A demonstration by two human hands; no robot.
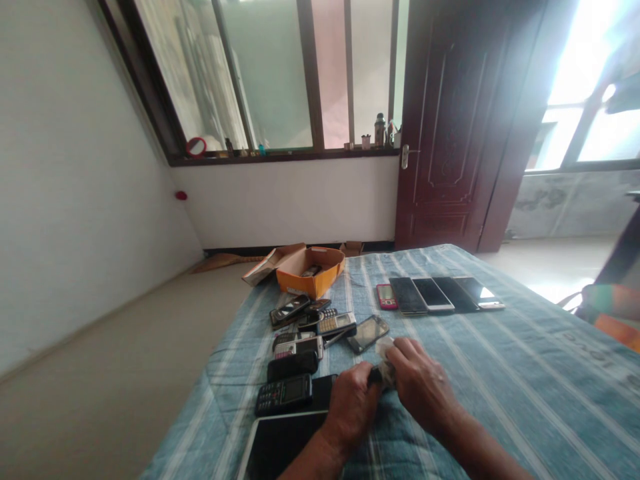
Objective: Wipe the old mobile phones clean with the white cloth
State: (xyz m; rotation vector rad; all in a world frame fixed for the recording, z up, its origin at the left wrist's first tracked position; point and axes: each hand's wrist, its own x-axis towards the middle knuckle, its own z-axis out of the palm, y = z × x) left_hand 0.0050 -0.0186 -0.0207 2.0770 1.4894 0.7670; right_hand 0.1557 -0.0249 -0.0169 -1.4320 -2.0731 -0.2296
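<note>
My left hand (354,400) is closed around a small black object (375,375), whose end shows past the fingers; the rest is hidden. Against that end, my right hand (423,380) pinches a crumpled whitish wipe (384,348); cloth or tissue, I cannot tell. Beside my left wrist lies a white-edged tablet (280,445) with a dark screen. A black keypad phone (284,395) sits just above it. Farther up are a black phone (293,365), a white keypad phone (303,348), a silver-and-blue keypad phone (336,324) and a grey touchscreen phone (369,334).
An orange cardboard box (313,280), lid open, stands at the bed's far left with a phone inside. Several flat smartphones (433,295) lie in a row at the far right, beside a red phone (387,297). Striped blue cloth (505,380) covers the bed; floor drops away left.
</note>
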